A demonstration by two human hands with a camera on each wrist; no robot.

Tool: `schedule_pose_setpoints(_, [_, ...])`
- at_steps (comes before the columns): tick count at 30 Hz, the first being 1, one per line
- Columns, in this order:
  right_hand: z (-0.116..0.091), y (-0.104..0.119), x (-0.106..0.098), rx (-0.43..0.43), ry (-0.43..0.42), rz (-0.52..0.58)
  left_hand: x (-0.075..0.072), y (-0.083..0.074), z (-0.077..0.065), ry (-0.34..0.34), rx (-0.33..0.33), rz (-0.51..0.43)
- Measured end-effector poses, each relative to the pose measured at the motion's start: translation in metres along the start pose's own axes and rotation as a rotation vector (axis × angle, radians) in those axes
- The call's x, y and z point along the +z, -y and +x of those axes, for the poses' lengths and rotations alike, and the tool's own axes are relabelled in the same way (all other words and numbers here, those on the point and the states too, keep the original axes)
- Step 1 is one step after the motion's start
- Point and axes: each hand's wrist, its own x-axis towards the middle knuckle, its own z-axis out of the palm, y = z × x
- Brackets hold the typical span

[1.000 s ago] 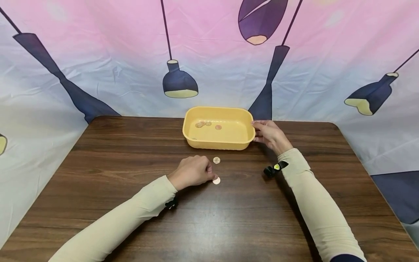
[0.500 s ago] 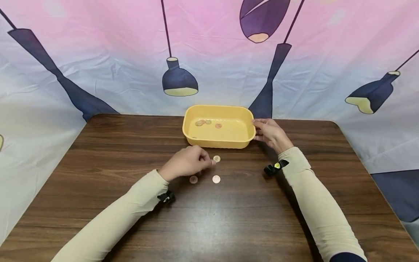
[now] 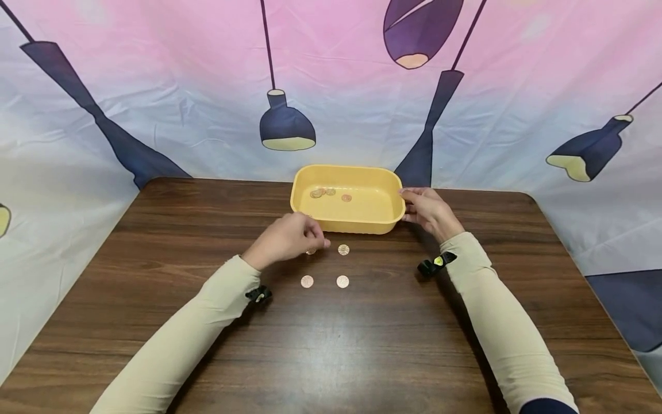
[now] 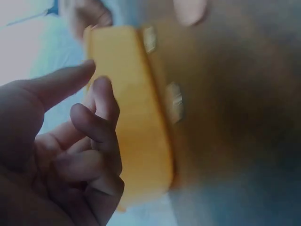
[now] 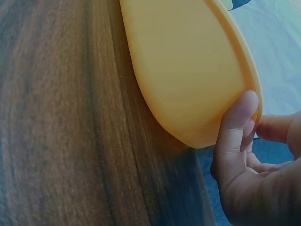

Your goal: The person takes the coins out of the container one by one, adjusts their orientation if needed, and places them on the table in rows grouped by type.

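My right hand (image 3: 430, 214) grips the right end of a yellow plastic tub (image 3: 343, 224), thumb over its rim (image 5: 254, 70) and fingers outside. Ahead of the tub's left front corner hovers my left hand (image 3: 284, 238), its fingers loosely bent. In the left wrist view, its thumb and index fingertips (image 4: 101, 84) show nothing between them. Under and beside this hand, coins lie flat on the table: a gold one (image 3: 343, 249), a partly covered one (image 3: 310, 252), a copper one (image 3: 307, 282) and a pale copper one (image 3: 342, 282).
Inside the tub, several coins sit toward the left, with a copper coin (image 3: 346, 198) nearer the middle. The tub stands near the far edge of the dark wood table (image 3: 331, 345). Behind hangs a cloth (image 3: 207, 103) printed with lamps.
My left hand has lifted off the near coins and moved away from me and left, toward the tub, uncovering the copper coin. The right hand has kept its grip on the tub.
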Motion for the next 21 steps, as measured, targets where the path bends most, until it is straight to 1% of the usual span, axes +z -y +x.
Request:
schedule_pose_setpoints(2, [0.0, -0.001, 0.0, -0.001, 0.003, 0.0, 0.011, -0.003, -0.002, 0.049, -0.034, 0.05])
schedule_pose_setpoints(4, [0.001, -0.002, 0.0, -0.008, 0.006, 0.007, 0.02, -0.008, -0.004, 0.096, -0.053, 0.094])
schedule_pose_setpoints(8, [0.0, -0.002, -0.002, -0.023, 0.007, 0.013, 0.033, -0.019, -0.005, 0.179, -0.051, 0.141])
schedule_pose_setpoints(12, [-0.001, -0.002, -0.003, -0.022, 0.008, 0.012, 0.04, -0.025, -0.003, 0.19, -0.041, 0.201])
schedule_pose_setpoints(16, [0.0, -0.003, -0.003, -0.022, 0.013, 0.008, 0.042, -0.025, -0.001, 0.183, -0.036, 0.216])
schedule_pose_setpoints(18, [0.001, -0.002, -0.003, -0.021, 0.014, 0.006, 0.042, -0.024, -0.002, 0.19, -0.035, 0.199])
schedule_pose_setpoints(21, [0.001, -0.002, -0.002, -0.018, 0.014, 0.008, 0.037, -0.022, -0.004, 0.197, -0.041, 0.134])
